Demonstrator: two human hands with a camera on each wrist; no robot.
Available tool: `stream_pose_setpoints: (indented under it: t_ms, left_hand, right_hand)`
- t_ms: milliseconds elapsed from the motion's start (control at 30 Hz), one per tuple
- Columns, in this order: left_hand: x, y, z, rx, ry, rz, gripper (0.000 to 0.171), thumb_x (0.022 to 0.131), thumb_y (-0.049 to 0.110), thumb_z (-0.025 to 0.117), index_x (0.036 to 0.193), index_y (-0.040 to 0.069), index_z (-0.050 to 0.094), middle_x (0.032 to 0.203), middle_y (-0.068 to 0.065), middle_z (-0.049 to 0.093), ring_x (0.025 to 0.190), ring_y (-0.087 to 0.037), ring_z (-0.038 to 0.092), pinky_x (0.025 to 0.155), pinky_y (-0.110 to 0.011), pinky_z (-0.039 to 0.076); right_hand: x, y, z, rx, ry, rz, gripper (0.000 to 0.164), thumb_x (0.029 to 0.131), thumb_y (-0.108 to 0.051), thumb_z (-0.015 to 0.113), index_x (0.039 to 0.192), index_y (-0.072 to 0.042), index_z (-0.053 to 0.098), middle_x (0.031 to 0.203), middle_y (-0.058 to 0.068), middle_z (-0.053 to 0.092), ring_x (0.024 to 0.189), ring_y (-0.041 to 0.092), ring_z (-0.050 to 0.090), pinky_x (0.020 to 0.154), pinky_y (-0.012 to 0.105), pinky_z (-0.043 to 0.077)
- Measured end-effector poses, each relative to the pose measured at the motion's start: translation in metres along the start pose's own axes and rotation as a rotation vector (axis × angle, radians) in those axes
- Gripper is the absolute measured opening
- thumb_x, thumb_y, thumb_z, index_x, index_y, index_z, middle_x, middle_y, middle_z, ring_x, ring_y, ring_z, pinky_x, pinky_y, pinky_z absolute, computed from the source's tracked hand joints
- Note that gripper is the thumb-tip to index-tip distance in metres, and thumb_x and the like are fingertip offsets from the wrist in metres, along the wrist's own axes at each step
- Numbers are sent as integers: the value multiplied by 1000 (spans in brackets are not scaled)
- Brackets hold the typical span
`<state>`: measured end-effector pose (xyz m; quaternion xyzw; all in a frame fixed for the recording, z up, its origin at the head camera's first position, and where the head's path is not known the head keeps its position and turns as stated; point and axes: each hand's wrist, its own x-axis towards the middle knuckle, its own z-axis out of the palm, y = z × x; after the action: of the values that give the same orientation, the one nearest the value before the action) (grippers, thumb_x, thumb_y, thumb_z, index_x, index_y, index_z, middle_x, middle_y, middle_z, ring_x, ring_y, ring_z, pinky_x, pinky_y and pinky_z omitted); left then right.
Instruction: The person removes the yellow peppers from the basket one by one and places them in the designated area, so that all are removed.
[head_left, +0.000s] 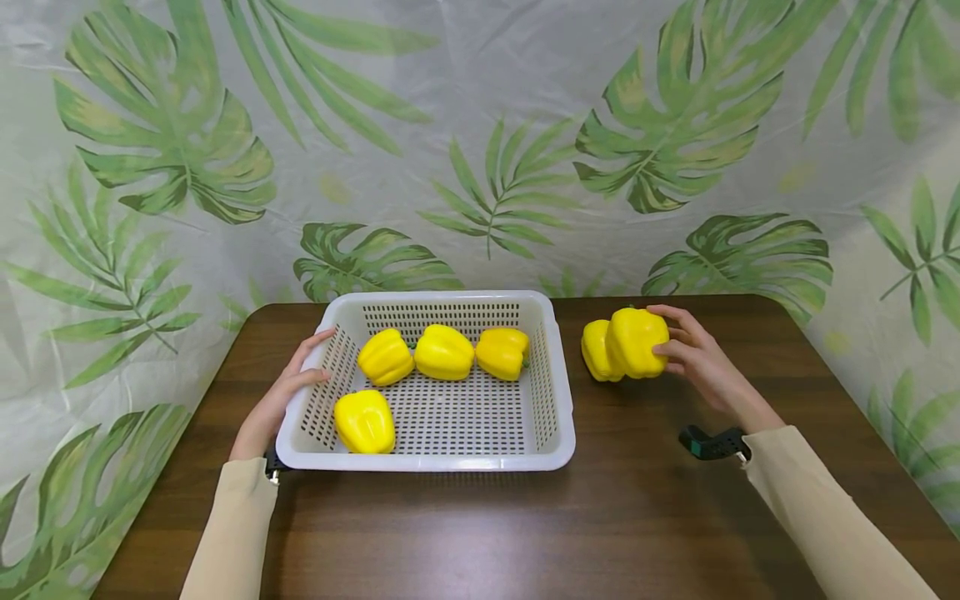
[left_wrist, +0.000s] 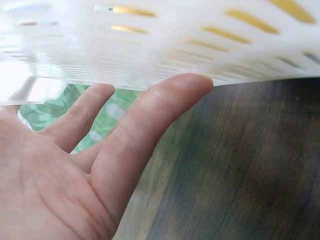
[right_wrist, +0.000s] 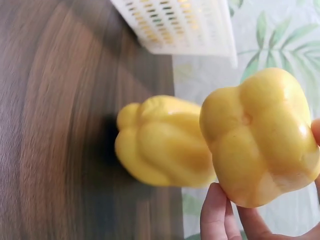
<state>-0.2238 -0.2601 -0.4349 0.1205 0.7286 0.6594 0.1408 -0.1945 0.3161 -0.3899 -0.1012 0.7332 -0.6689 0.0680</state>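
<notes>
A white plastic basket (head_left: 480, 461) with slotted walls stands on the table, three yellow bell peppers (head_left: 444, 352) in a row toward its back and a single pepper (head_left: 364, 422) at its front left. My left hand (head_left: 285, 396) rests against the basket's left side, its thumb and fingers fairly straight. From the left wrist view, the thumb (left_wrist: 145, 120) lies along the slotted wall. Right of the basket, my right hand (head_left: 701, 358) grips a yellow bell pepper (head_left: 636, 343) between thumb and fingers. Another yellow pepper (right_wrist: 162, 142) sits behind it on the table, partly hidden by the held one.
The dark wooden table (head_left: 465, 533) extends in front of the basket and to its right. Behind it hangs a pale leaf-patterned cloth (head_left: 510, 100). A dark wrist strap (head_left: 712, 443) is on the right wrist.
</notes>
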Motion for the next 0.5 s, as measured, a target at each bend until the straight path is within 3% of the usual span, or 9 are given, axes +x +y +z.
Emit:
stream_pose_setpoints:
  t_ms: [200, 500]
  left_hand:
    - [-3, 2, 0, 39, 18, -33, 64, 96, 17, 43, 151, 34, 15, 155, -14, 7, 126, -51, 30, 85, -59, 45]
    - [-3, 1, 1, 48, 22, -33, 65, 95, 17, 43, 151, 34, 15, 155, -15, 7, 126, -50, 30, 85, -60, 44]
  right_hand:
    - [-1, 6, -10, 20, 46, 0, 49, 98, -6, 49, 142, -21, 35, 127, 6, 34, 102, 12, 51, 76, 25, 50]
    - [-2, 18, -22, 63, 106, -17, 48, 97, -3, 50, 139, -24, 39, 122, 5, 36, 97, 11, 51, 74, 23, 51]
